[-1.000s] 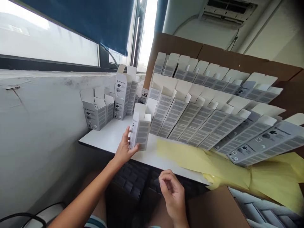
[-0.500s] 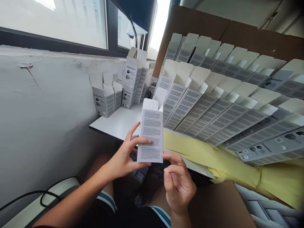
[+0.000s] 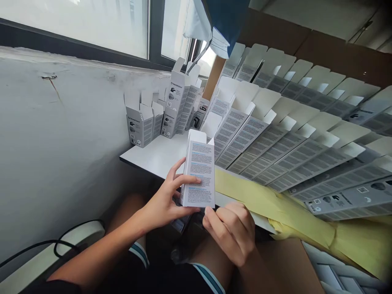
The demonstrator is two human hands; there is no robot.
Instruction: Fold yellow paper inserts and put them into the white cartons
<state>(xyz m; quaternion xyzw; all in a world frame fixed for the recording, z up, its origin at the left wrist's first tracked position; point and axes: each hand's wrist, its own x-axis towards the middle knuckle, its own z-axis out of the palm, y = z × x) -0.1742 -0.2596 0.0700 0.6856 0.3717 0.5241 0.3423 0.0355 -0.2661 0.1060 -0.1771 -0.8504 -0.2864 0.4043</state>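
A small white cardboard box (image 3: pixel 200 163) with printed text and raised top flaps is held upright in front of me. My left hand (image 3: pixel 171 196) grips it from the left, thumb beneath the bottom edge and fingers along the side and printed face. Just below the box's lower right corner is my right hand (image 3: pixel 234 228), its fingers curled and thumb close to the bottom edge. Whether anything small is between those fingertips is hidden.
Rows of similar open-topped boxes (image 3: pixel 254 130) stand on the right. More boxes (image 3: pixel 176 98) stand on the white table (image 3: pixel 147 157) by the wall. Yellow paper (image 3: pixel 245 190) lies along the near edge. A brown carton (image 3: pixel 284 265) sits at lower right.
My right hand has turned over, its fingers curling in with the knuckles now showing. The view has shifted, and the box remains in my left hand.
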